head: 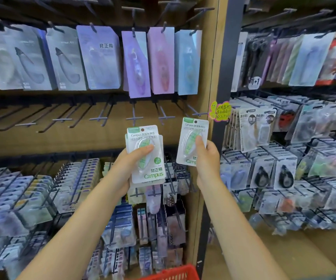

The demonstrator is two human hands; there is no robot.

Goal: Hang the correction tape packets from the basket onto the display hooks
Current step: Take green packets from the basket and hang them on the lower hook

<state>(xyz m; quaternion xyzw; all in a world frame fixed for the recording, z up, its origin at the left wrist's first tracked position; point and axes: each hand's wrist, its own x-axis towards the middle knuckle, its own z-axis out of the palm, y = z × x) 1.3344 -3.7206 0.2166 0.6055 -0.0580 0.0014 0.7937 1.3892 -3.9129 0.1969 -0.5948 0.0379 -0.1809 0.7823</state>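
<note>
The single packet (192,143) stands upright, long axis vertical, hang hole at the top, leaning slightly right. It is white card with green print and a clear blister. The right hand (206,156) pinches its lower right edge, thumb on the blister. The left hand (125,166) grips a stack of packets (146,154), likewise upright, below the empty hooks (134,118).

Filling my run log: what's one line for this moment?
left hand: holds packet stack | right hand: holds single packet | empty hooks above
</note>
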